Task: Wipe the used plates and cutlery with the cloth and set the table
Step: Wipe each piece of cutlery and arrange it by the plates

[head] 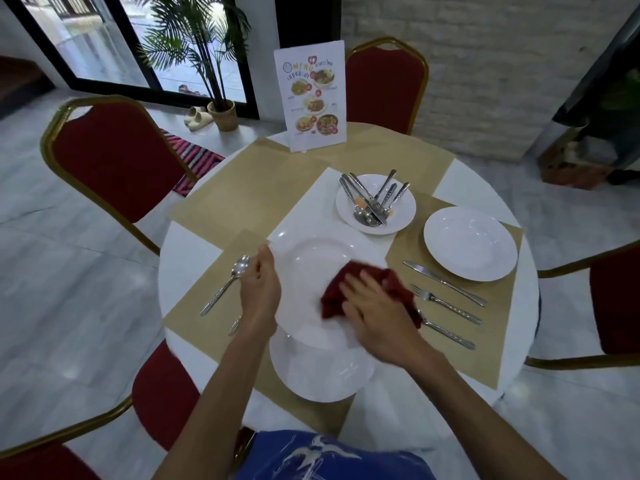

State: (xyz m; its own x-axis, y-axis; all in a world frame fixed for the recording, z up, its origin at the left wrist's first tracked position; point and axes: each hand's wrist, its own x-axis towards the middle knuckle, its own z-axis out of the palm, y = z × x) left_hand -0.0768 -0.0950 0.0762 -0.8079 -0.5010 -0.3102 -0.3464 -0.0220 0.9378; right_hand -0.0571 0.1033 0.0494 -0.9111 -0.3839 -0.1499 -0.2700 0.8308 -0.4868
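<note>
Left hand (259,282): we grip the held plate (311,261) by its rim.
Right hand (372,306): our flat fingers press the cloth (333,299) on it.
Far plate (403,202): holds piled cutlery (372,202).

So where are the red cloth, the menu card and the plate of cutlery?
red cloth (332,299): head view, its left fold.
menu card (311,95): head view, printed face.
plate of cutlery (405,216): head view, bare right rim.
</note>
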